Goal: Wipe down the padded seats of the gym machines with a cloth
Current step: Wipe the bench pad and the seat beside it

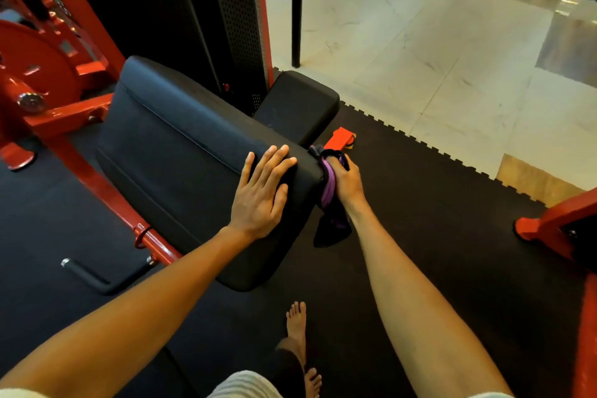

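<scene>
The left hand's fingers [270, 162] lie straight and slightly spread, palm down on the top near corner of the black padded seat [181, 152], so the left hand [260, 195] presses flat on it and grips nothing. The right hand's fingers [336, 165] are curled round a purple-and-dark cloth [329, 192]. The right hand [348, 183] holds it against the seat's right-hand end face, and a loose tail of the cloth hangs below the fist (its lower part is too dark to make out in detail). The long seat slopes on a red frame [97, 182]. A shorter black pad [297, 103] sits just beyond its far end. A black handle [92, 276] juts from the frame at lower left, and a red weight plate [38, 58] shows at the far left. Underneath is a dark rubber mat [445, 229], meeting pale floor tiles [420, 42] along a toothed edge. A bare foot [296, 323] stands on the mat, near the seat.
</scene>
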`<control>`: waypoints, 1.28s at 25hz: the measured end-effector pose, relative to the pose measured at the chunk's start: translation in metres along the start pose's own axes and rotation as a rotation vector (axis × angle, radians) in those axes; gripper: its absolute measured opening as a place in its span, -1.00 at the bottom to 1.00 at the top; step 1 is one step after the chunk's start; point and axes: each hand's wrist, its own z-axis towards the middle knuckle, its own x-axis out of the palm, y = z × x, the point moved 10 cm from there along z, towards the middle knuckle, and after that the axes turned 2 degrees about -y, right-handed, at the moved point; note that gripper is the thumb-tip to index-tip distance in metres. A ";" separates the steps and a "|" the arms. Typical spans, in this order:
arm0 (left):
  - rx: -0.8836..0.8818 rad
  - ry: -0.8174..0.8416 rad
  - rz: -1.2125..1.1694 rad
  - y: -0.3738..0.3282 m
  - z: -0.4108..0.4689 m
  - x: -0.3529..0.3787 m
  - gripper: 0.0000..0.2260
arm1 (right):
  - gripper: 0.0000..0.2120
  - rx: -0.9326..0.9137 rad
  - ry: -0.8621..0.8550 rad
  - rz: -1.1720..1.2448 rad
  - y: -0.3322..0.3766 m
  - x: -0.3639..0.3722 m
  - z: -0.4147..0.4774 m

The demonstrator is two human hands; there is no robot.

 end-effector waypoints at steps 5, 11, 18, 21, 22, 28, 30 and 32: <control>-0.117 -0.052 -0.022 -0.001 0.001 -0.001 -0.56 | -0.73 0.021 0.025 -0.104 -0.010 0.001 -0.001; -0.149 -0.038 -0.039 -0.001 0.000 0.003 -0.57 | -0.63 -0.342 0.392 -0.364 0.053 0.022 -0.029; -0.430 -0.073 -0.052 0.019 0.002 0.001 -0.47 | -0.53 -0.016 0.691 -0.579 0.042 0.086 0.057; -0.649 -0.137 -0.111 0.030 0.001 0.001 -0.46 | -0.48 -0.186 0.757 -0.787 0.065 0.135 0.060; -0.705 -0.158 -0.124 0.034 0.001 0.001 -0.46 | -0.46 -0.256 0.774 -0.827 0.070 0.139 0.052; -1.017 -0.250 -0.221 0.048 -0.002 0.001 -0.42 | -0.45 -0.424 1.076 -0.558 0.064 0.092 0.021; -1.073 -0.257 -0.198 0.051 -0.002 0.000 -0.40 | -0.47 -0.376 1.063 -0.555 0.051 0.107 0.049; -1.108 -0.268 -0.177 0.052 0.000 -0.001 -0.39 | -0.47 -0.315 1.006 -0.590 0.050 0.143 0.078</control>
